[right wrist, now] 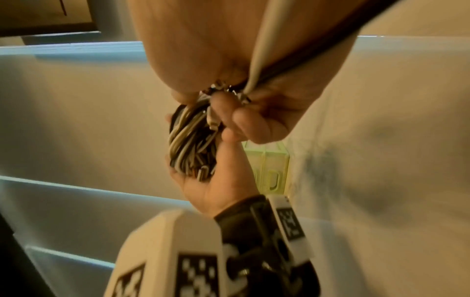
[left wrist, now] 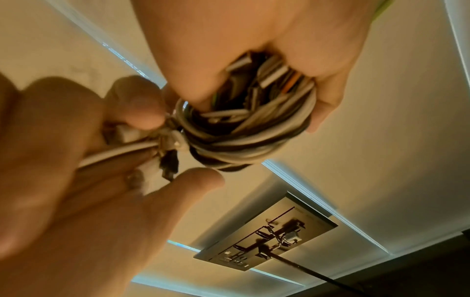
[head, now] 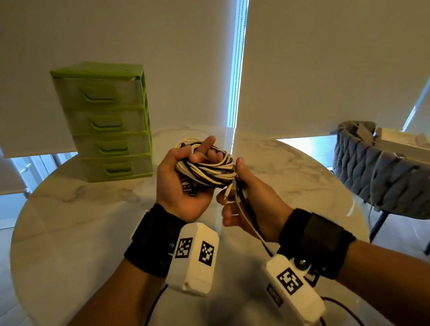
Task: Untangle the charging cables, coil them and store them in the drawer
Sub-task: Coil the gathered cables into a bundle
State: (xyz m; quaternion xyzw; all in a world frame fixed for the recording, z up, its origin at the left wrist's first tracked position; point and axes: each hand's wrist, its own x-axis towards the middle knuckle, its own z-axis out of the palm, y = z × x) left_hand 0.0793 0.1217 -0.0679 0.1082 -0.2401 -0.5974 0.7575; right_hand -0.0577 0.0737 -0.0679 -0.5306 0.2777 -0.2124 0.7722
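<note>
Closest to the head camera, two forearms reach in from the bottom edge, each with a black wrist strap and a white camera box bearing black-and-white marker squares; dark leads trail off the boxes and are cut off by the frame. Above the round marble counter [head: 65, 200], the left hand [head: 182, 188] lies palm up with its fingers curled round a bundle of cables [head: 209, 168], white and black strands wound together into a rough coil. One finger sticks out straight past the coil. A few plug ends poke out of the bundle into the palm, though how many cables there are cannot be told. The right hand [head: 250, 206] sits just beside the coil, its thumb against the coil's edge and its fingers pinching loose ends, a white strand and a black one that run down across its palm toward the wrist. In the left wrist view the left hand [left wrist: 84, 191] is a blurred mass, and the coil [left wrist: 244, 136] is partly hidden by the two hands. The right wrist view shows the right hand [right wrist: 254, 112] nipping small metal plug tips, too smeared to identify.

Farther back on the counter, well apart from the hands, stands a green drawer unit [head: 108, 122] with four drawers, all pushed in. To the right beyond the counter is a grey quilted chair [head: 389, 172], partly cut off. Pale roller blinds [head: 328, 51] fill the background.
</note>
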